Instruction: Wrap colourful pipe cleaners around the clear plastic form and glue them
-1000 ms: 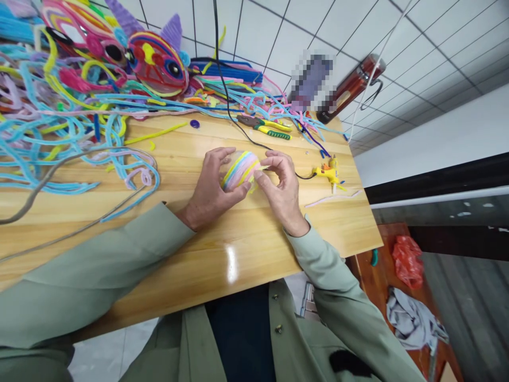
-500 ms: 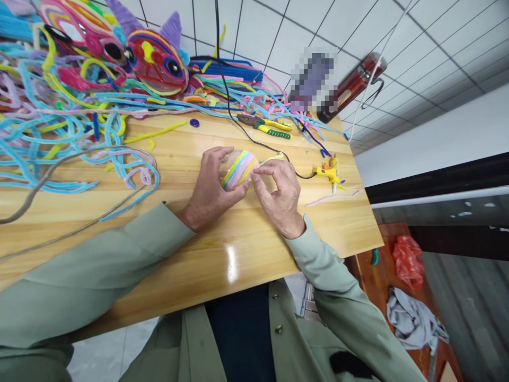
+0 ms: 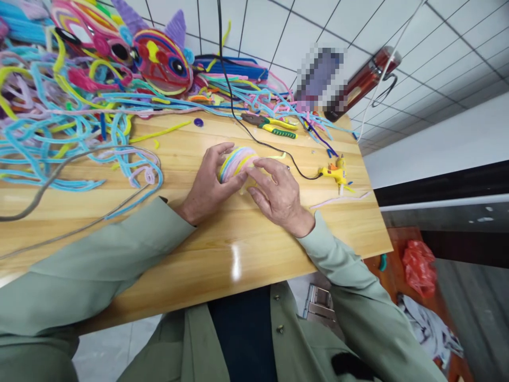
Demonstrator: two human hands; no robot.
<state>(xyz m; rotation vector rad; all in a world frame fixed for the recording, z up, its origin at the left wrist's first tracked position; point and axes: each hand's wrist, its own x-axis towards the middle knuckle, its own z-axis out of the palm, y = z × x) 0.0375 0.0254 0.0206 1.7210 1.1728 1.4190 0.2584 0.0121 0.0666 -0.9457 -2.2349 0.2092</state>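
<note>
A small ball wrapped in striped pastel pipe cleaners [image 3: 235,162] rests between both hands on the wooden table [image 3: 238,239]. My left hand [image 3: 207,183] cups its left side, thumb under it and fingers curled over the top. My right hand [image 3: 277,194] presses on its right side, fingers bent around it. A loose yellow pipe-cleaner end [image 3: 277,156] trails off to the right of the ball.
A heap of coloured pipe cleaners [image 3: 59,122] and two fish-like figures [image 3: 161,55] fill the far left. Pliers [image 3: 272,126], a yellow glue gun [image 3: 335,172] with its black cord [image 3: 234,114], and a brown bottle [image 3: 360,82] lie far right. The table edge drops off at right.
My right hand has slid left and lower, closing over the ball's right side. The ball has turned a little between the hands. The view shifted slightly.
</note>
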